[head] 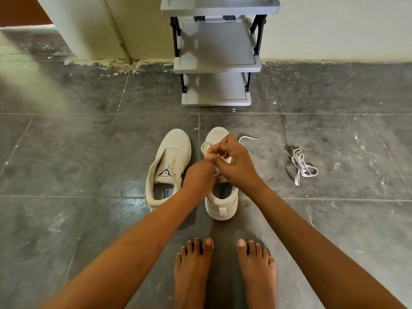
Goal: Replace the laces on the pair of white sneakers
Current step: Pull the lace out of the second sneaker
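Observation:
Two white sneakers stand side by side on the dark tiled floor, toes pointing away from me. The left sneaker has bare eyelets and no lace. Over the right sneaker both hands meet. My left hand pinches the white lace at the tongue, and my right hand pinches the same lace just above it. A loop of that lace rises left of the hands, and one loose end trails on the floor to the right. The hands hide the right sneaker's eyelets.
A bundled white lace lies on the floor to the right of the shoes. A grey plastic shoe rack stands against the wall behind them. My two bare feet rest on the tiles just in front of the sneakers.

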`<move>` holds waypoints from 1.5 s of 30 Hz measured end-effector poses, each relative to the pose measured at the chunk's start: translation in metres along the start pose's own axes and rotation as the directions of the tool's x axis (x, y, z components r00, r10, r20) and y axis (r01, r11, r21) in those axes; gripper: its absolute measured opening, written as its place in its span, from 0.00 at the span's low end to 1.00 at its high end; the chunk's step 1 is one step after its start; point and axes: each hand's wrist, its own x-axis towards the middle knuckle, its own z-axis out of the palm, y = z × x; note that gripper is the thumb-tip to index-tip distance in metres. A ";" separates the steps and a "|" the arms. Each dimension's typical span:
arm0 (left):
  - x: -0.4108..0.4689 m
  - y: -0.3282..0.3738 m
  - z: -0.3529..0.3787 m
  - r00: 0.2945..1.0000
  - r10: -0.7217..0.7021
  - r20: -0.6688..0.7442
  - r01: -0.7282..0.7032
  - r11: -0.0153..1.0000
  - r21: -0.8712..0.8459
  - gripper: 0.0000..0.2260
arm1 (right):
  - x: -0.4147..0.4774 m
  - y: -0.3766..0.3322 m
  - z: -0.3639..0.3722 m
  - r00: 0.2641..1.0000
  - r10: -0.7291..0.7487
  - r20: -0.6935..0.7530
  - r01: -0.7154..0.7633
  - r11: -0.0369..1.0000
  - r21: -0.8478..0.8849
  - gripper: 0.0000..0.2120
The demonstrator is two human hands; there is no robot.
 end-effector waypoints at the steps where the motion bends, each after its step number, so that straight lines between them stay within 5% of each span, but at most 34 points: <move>1: -0.001 -0.001 -0.001 1.000 0.009 0.009 -0.009 1.000 -0.005 0.08 | 0.000 0.001 -0.002 0.999 0.028 -0.023 -0.027 0.998 0.053 0.08; 3: -0.002 -0.005 -0.005 1.000 0.004 0.029 -0.003 1.000 -0.025 0.08 | -0.002 0.011 -0.012 0.996 0.092 0.000 -0.092 0.995 -0.026 0.04; 5: -0.003 -0.008 -0.007 0.998 -0.030 0.047 0.034 0.995 -0.089 0.10 | -0.011 0.030 -0.022 0.986 0.125 0.109 -0.080 0.935 -0.345 0.10; 7: -0.004 -0.009 -0.008 0.998 -0.047 0.045 0.053 0.988 -0.143 0.10 | -0.021 0.048 -0.027 0.965 0.124 0.232 0.049 0.780 -0.624 0.14; 10: -0.006 -0.009 -0.010 0.999 -0.039 0.032 0.043 0.987 -0.152 0.10 | -0.027 0.051 -0.022 0.962 0.018 0.271 0.196 0.642 -0.741 0.11; 13: -0.007 -0.009 -0.011 0.999 -0.019 0.035 0.023 0.992 -0.125 0.10 | -0.022 0.047 -0.015 0.968 -0.096 0.232 0.238 0.649 -0.723 0.04; 18: -0.003 -0.001 -0.011 0.999 -0.025 0.036 0.027 0.998 -0.060 0.09 | -0.009 0.043 -0.007 0.987 0.052 0.154 0.018 0.906 -0.422 0.04; 22: -0.004 0.000 -0.011 0.999 -0.035 0.035 0.037 0.998 -0.055 0.09 | -0.012 0.044 -0.008 0.980 0.160 0.121 -0.142 0.979 -0.143 0.07; 27: -0.006 -0.005 -0.012 0.999 -0.025 0.037 0.028 0.997 -0.077 0.09 | -0.031 0.063 -0.017 0.964 0.256 -0.068 -0.262 0.889 -0.375 0.26; 45: -0.007 -0.007 -0.010 0.999 -0.018 0.032 0.021 0.996 -0.091 0.10 | -0.045 0.062 0.003 0.963 0.168 -0.210 -0.248 0.853 -0.460 0.17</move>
